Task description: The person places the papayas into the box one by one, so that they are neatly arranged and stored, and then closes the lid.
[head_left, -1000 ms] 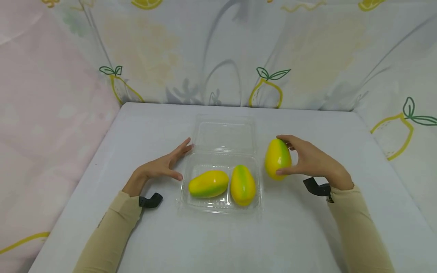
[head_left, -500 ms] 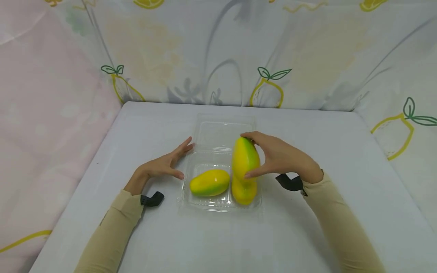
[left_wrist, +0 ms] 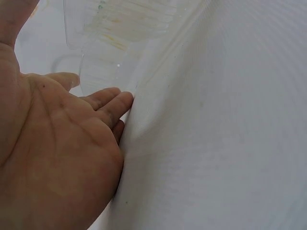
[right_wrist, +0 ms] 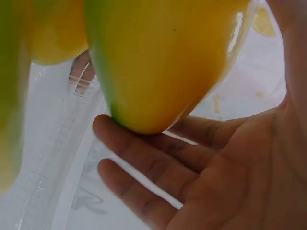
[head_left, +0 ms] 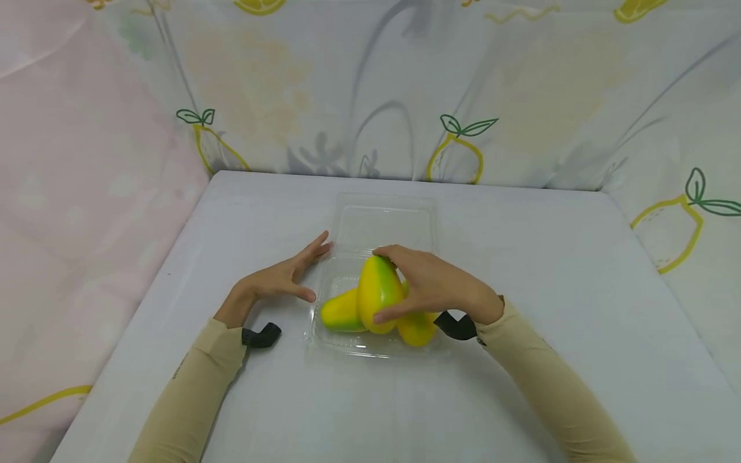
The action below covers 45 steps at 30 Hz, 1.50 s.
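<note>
My right hand [head_left: 437,286] grips a glossy yellow-green mango [head_left: 377,299] between thumb and fingers, over the clear plastic clamshell box [head_left: 324,344]. Behind it, partly covered, a second mango [head_left: 338,313] lies sideways in the box's left part. The third mango [head_left: 418,331] is in the right part, half hidden by the held one and my hand. In the right wrist view the fingers support one end of the held mango [right_wrist: 158,67]. Beside the box's left wall, my left hand [head_left: 274,281] has its fingers extended; its fingertips are at the plastic [left_wrist: 108,67].
The box's transparent lid [head_left: 384,222] lies folded back on the far side. Everything stands on a white table [head_left: 521,244], bounded at the back by a lemon-patterned cloth [head_left: 347,83] and at the left by a pink cloth [head_left: 87,193].
My right hand has carried the mango from the table right of the box leftward, across the right mango, to above the middle of the box. The left hand has stayed almost still.
</note>
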Tool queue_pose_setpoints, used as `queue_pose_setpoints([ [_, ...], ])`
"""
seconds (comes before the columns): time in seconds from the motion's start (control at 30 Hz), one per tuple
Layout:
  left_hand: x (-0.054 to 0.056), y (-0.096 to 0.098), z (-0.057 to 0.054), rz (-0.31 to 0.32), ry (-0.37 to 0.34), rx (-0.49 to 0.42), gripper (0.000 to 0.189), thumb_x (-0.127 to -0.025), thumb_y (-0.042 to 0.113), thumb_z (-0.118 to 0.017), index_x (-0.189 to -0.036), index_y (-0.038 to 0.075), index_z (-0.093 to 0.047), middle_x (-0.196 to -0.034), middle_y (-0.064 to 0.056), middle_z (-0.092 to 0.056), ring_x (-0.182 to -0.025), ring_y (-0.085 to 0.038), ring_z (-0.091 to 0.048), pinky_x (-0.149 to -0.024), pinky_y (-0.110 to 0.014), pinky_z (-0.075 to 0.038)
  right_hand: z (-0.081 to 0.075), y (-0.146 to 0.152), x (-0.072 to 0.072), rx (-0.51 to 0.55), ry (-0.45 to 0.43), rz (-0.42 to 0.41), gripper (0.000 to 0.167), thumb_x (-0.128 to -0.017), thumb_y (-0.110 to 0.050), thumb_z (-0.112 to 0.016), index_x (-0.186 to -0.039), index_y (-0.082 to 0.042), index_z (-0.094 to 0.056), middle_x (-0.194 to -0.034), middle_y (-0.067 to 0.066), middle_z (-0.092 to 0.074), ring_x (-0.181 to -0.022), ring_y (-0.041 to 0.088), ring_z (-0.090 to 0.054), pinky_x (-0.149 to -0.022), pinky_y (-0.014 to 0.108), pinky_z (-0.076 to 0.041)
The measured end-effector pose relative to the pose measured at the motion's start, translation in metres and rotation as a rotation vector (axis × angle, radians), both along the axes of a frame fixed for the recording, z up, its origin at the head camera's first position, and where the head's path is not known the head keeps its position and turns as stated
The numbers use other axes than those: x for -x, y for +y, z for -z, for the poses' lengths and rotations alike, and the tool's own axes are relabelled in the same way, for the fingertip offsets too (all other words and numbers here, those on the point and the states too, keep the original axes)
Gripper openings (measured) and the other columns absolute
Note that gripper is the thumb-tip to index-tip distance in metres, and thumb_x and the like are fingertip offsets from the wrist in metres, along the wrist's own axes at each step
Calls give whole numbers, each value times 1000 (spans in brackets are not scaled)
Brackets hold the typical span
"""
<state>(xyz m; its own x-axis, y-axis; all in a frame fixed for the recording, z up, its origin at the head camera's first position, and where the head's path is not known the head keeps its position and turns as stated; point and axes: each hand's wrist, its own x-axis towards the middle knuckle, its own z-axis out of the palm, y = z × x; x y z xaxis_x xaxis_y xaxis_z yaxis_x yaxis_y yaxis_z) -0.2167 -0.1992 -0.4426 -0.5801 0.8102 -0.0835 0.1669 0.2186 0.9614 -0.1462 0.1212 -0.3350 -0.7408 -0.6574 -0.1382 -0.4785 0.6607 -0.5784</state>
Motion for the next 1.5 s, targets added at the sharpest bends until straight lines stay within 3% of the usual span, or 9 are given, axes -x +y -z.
queue_pose_setpoints([
  [0.37,-2,1,-2,-2,0,1,124,-78,34,-83,-157,25,13,-166,-11,3,-153,-34,0,-118,-61,1,2,3,-8,-18,-78,60,100,-71,-61,-80,-144,-8,-36,-126,-1,-55,-109,15,-56,-100,34,-47],
  [0.63,-1,-1,0,-2,-2,5,124,-79,31,-83,-157,25,13,-166,-9,3,-153,-32,0,-118,-61,1,8,6,-15,-62,-39,68,102,-71,-62,-78,-145,-5,-36,-124,1,-55,-102,14,-57,-95,33,-48],
  [0.87,-1,0,0,-10,8,21,124,-78,33,-83,-157,21,13,-166,-9,2,-153,-32,0,-118,-61,2,23,-6,-14,-113,19,115,103,-71,-69,-74,-144,-7,-37,-121,4,-57,-97,18,-59,-89,33,-50],
  [1.13,-1,3,-1,-17,14,22,124,-79,34,-82,-157,19,13,-166,-10,2,-153,-34,0,-117,-62,4,26,-8,-10,-150,28,114,97,-73,-69,-73,-141,-9,-40,-115,3,-58,-93,19,-58,-85,34,-49],
  [1.37,-1,2,0,-14,13,24,123,-80,31,-82,-157,20,13,-166,-10,2,-153,-33,1,-118,-62,5,27,-10,-6,-198,-7,85,100,-80,-69,-65,-149,-5,-32,-131,9,-54,-110,23,-56,-106,51,-37],
  [1.5,-1,1,1,-16,14,24,122,-80,30,-81,-157,21,12,-166,-8,1,-153,-31,1,-118,-60,4,28,-12,-4,-215,-25,94,100,-80,-69,-64,-150,-5,-31,-133,10,-53,-114,24,-55,-108,54,-33],
])
